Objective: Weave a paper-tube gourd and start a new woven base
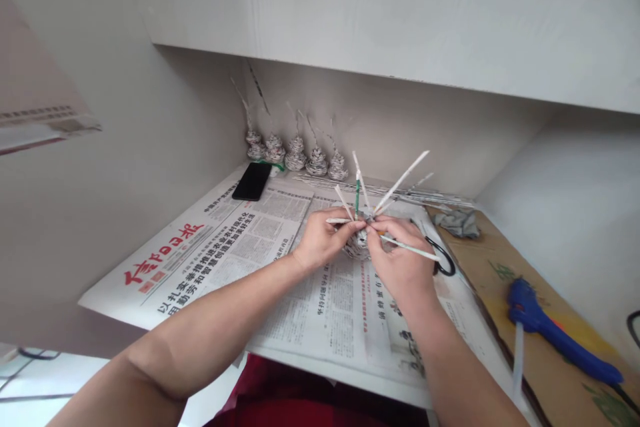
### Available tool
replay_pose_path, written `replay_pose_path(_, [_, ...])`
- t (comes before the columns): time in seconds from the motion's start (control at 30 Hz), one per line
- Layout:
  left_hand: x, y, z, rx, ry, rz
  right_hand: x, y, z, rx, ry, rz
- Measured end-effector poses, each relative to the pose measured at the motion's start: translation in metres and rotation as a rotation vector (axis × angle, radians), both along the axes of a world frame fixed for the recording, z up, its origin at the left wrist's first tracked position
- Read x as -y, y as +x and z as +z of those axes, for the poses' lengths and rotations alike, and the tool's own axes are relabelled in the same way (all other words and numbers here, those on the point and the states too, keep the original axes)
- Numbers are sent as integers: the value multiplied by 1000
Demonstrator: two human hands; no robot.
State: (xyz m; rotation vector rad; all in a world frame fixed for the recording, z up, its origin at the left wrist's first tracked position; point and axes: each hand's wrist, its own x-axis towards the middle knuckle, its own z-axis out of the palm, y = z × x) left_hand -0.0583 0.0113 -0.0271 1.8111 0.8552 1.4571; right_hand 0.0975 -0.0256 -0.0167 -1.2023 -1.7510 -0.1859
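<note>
Between my two hands sits a small woven paper gourd (356, 248), made of rolled newspaper, with several paper strips (403, 180) fanning out from its top. One strip has a green stretch. My left hand (325, 235) pinches the left side of the weave with thumb and fingers. On the right, my right hand (400, 250) pinches the weave near the same spot, with a strip passing over its fingers. The fingertips of both hands nearly meet. Much of the gourd is hidden behind the hands.
Newspaper (240, 240) covers the table. Finished woven gourds (296, 155) line the back wall near a black phone (253, 181). Paper rods (440, 199) lie behind. Black-handled scissors (444, 260) are by my right hand; a blue glue gun (555, 333) and crumpled cloth (457, 222) rest on cardboard (500, 260).
</note>
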Motion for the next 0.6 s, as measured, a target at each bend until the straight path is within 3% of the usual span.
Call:
replay_pose_path(0.17, [-8, -1, -5, 107, -126, 17, 6, -1, 5, 221, -53, 29])
replay_pose_path(0.33, [-9, -1, -7, 132, -161, -10, 6, -1, 1, 173, 30, 39])
replay_pose_path(0.6, [-7, -1, -6, 106, -158, -5, 6, -2, 4, 197, -21, 16])
